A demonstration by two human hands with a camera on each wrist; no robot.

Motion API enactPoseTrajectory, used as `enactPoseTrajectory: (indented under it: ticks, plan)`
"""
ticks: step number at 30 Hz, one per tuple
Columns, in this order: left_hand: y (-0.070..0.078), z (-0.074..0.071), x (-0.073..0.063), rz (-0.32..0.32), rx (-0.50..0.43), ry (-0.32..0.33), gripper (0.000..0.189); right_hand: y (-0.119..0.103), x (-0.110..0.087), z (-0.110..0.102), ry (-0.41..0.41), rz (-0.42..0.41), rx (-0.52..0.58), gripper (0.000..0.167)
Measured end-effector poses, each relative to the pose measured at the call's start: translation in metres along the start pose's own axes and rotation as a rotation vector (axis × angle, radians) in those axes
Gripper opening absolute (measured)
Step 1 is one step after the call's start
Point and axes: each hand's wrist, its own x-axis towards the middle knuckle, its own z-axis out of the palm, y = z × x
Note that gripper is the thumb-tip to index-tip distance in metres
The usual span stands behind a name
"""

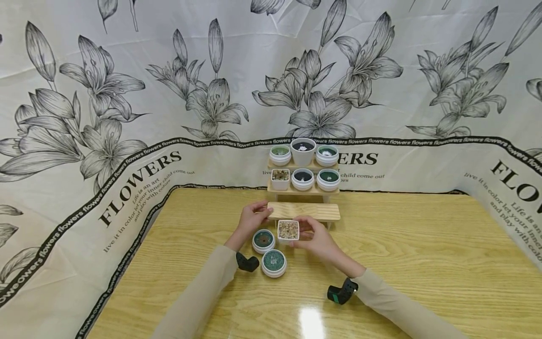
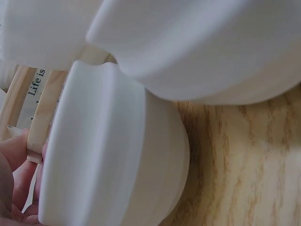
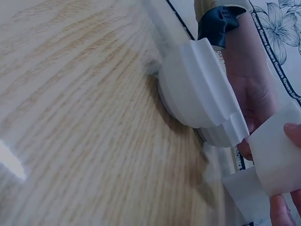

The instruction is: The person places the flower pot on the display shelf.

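My right hand holds a small square white pot of tan gravel by its right side, just in front of the lowest wooden step of a tiered stand. In the right wrist view that square pot is tilted, with fingertips on its wall. My left hand pinches the left end of the lowest step between thumb and fingers. Near the left wrist, two round white pots stand on the table: one green with a brown centre, one all green.
On the stand's middle step are a square pot of pebbles and two round pots with dark or green fill. The top step bears a taller pot between two round ones. Flower-printed cloth hangs behind the wooden table.
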Motion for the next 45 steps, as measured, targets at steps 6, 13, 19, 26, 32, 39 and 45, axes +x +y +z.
enactPoseTrajectory:
  ticks: [6, 13, 19, 26, 32, 39, 45]
  plan:
    - [-0.002, 0.0, 0.001, -0.01, -0.008, 0.015, 0.041, -0.01, 0.008, -0.006, 0.011, -0.046, 0.037, 0.062]
    - [-0.001, 0.001, -0.001, -0.018, -0.015, 0.017, 0.039, -0.021, 0.021, -0.013, 0.037, -0.063, 0.005, 0.061]
    - [-0.001, 0.0, 0.0, -0.018, -0.018, 0.006, 0.041, -0.028, 0.032, -0.015, 0.043, -0.045, -0.007, 0.062]
    - [0.007, 0.0, -0.005, -0.027, -0.001, 0.001, 0.041, -0.029, 0.044, -0.014, 0.032, -0.051, -0.008, 0.06]
    - [-0.001, 0.001, 0.0, -0.033, -0.004, 0.019, 0.039, -0.028, 0.05, -0.012, 0.034, -0.014, -0.007, 0.061]
    - [-0.001, 0.001, 0.0, -0.034, 0.007, 0.015, 0.039, -0.025, 0.055, -0.01, 0.039, -0.021, 0.0, 0.061]
    - [0.001, 0.001, -0.001, -0.042, 0.013, 0.014, 0.04, -0.021, 0.057, -0.009, 0.036, -0.023, 0.028, 0.06]
